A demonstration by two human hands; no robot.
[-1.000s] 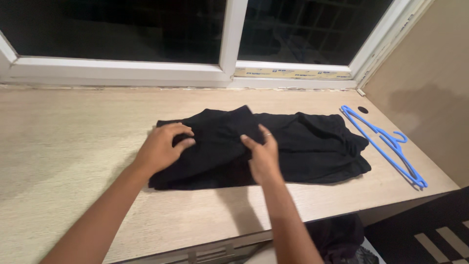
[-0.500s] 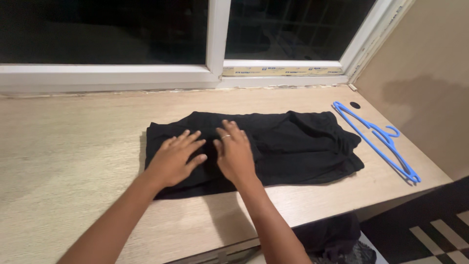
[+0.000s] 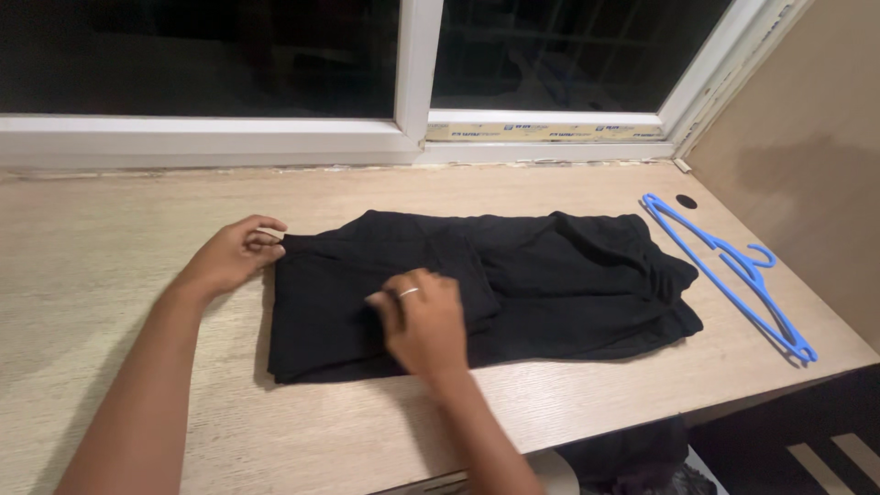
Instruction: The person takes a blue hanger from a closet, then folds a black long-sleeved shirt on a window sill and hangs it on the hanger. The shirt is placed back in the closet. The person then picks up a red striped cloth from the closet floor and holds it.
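Note:
A black garment (image 3: 550, 275) lies folded flat on a pale wooden tabletop (image 3: 110, 302). My left hand (image 3: 234, 252) pinches the garment's far left corner between fingers and thumb. My right hand (image 3: 422, 321), with a ring on one finger, rests on the folded left part near the front edge, fingers curled down onto the cloth. Whether it pinches the cloth or only presses on it is hidden.
A blue plastic hanger (image 3: 733, 270) lies at the table's right end beside a round cable hole (image 3: 685, 202). A white-framed window (image 3: 412, 82) with dark panes runs along the back. A beige wall (image 3: 807, 137) closes the right side. Dark cloth (image 3: 632, 454) sits below the table's front edge.
My left hand has moved from the middle of the cloth to its far left corner and gripped it. My right hand has slid toward me and curled.

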